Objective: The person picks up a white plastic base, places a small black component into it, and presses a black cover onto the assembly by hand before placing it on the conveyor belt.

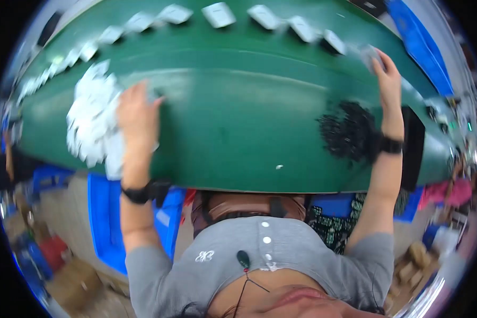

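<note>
My right hand (388, 75) is at the far right of the green table, its thumb and fingers closed on a small pale packet (370, 57). The packet is blurred, at the right end of a curved row of white packets (218, 15). Close to the right forearm lies a heap of small black parts (350, 130). My left hand (138, 112) is over the right edge of a pile of flat white packets (93, 116). Its thumb points out to the right, away from the fingers. Motion smears those fingers, and a greyish patch between them and the thumb is unclear.
Beyond the right hand is a long blue tray (421, 45). A black box (413, 148) stands right of the black heap. Below the table's near edge is a blue bin (106, 228) by my left arm. One tiny white scrap (279, 167) lies near the front edge.
</note>
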A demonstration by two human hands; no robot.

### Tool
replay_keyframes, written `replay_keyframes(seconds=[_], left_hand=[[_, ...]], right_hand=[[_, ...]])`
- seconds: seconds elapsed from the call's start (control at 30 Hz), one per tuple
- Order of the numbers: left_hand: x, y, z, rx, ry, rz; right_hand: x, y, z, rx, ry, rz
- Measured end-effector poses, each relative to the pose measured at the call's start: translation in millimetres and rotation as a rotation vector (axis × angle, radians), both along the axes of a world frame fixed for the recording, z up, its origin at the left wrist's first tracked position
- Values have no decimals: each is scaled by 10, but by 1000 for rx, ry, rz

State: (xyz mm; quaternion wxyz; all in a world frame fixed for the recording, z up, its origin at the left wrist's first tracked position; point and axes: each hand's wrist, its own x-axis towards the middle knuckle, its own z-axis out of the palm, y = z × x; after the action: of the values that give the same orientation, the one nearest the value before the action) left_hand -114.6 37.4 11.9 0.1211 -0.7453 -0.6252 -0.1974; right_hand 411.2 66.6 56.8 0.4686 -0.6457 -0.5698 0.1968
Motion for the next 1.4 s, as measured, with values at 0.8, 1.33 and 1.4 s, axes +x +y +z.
replay_keyframes(seconds=[0.8, 1.33, 1.4], left_hand=[[-47, 103, 502, -300, 43, -55], [1374, -828, -76, -646, -1368, -466], [1460, -868, -9, -633, -1361, -459]], right_hand=[[-398, -282, -22, -24, -658, 265], [-1221, -944, -287, 17, -395, 195], [-1491, -1072, -197, -14, -181, 267]])
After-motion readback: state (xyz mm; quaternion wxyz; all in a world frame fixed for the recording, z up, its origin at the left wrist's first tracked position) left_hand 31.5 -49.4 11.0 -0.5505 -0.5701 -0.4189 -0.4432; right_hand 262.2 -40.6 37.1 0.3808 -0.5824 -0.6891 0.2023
